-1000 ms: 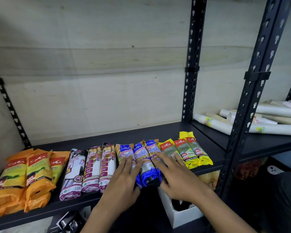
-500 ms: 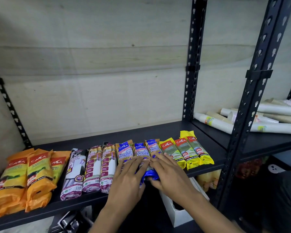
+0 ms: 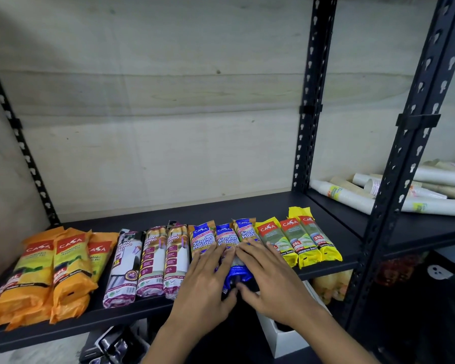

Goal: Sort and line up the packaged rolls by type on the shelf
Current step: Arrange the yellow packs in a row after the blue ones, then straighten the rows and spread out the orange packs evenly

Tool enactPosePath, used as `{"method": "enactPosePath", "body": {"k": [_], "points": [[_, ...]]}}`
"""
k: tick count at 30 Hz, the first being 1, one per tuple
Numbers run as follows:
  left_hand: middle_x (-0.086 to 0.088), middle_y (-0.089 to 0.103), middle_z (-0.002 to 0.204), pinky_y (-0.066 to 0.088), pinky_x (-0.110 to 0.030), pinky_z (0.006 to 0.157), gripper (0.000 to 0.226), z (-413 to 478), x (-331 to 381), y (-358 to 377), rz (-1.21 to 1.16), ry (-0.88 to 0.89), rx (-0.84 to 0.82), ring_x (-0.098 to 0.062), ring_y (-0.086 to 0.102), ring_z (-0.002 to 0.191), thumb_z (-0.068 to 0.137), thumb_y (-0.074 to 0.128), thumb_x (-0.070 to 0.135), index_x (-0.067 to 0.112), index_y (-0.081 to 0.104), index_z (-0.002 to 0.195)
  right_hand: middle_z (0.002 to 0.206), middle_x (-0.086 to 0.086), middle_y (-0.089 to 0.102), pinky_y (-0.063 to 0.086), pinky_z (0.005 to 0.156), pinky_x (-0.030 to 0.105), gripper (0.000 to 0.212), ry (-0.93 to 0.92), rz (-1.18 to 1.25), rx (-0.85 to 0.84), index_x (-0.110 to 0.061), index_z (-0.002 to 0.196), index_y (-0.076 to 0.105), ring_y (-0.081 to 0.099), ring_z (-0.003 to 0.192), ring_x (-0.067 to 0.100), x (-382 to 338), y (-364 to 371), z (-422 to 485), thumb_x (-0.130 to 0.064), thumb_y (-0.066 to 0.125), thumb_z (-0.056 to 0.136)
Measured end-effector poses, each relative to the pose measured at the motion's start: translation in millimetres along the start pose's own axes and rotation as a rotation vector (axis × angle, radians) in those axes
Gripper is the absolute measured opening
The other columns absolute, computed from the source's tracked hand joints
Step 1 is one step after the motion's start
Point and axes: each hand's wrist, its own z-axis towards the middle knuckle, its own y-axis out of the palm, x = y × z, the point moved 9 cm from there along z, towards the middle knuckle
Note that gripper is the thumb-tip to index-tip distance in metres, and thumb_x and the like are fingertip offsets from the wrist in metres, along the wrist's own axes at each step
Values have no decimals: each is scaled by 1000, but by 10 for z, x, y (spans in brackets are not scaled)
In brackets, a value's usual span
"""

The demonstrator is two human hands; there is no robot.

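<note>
Packaged rolls lie side by side on the black shelf (image 3: 260, 208). From left come orange packs (image 3: 37, 264), white-and-purple drawstring packs (image 3: 150, 261), three blue Singlet Handle packs (image 3: 225, 239) and yellow-green 25L packs (image 3: 302, 240). My left hand (image 3: 208, 282) lies flat with straight fingers on the left blue pack. My right hand (image 3: 268, 277) lies flat on the right blue pack, fingers spread. The two hands press the blue packs from both sides, and the middle blue pack shows between them.
A black upright post (image 3: 410, 158) stands at the shelf's right front corner. White paper rolls (image 3: 352, 200) lie on the neighbouring shelf to the right. A white box (image 3: 281, 340) sits below the shelf edge, under my right wrist.
Both hands have moved closer together over the blue packs, squeezing them into a tighter row. The other packs have not moved.
</note>
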Motion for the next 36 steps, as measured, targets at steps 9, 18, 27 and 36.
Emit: {"method": "enactPosePath", "body": {"k": [9,18,27,36], "points": [[-6,4,166,-3,-41,121,81,-22,-60,-23,104,-78,-119,-28,-2,153,89,38,63,32,7,158,167,-11,-4,-1,124,45,86,144,-31,-166,-43,156,-1,-22,150,11,91,5,-1,-84,24,85],[4,2,167,3,-48,122,84,45,30,26,60,-35,-146,-16,-14,151,87,40,67,36,6,157,166,-13,-3,-9,123,46,99,225,-54,-285,-30,159,-2,-12,150,1,353,45,-5,-90,0,80],[4,6,166,4,-47,122,83,94,53,47,47,-70,-182,-15,-9,152,86,31,70,35,9,157,167,-11,4,-7,123,49,99,190,-76,-276,-31,159,8,5,152,7,293,54,23,-90,1,79],[6,7,166,3,-44,123,86,46,45,-45,-10,-88,-151,-13,-6,152,84,37,77,40,8,156,165,-13,12,0,124,46,85,199,-11,-188,-42,156,14,9,152,8,339,-95,33,-85,-1,83]]}}
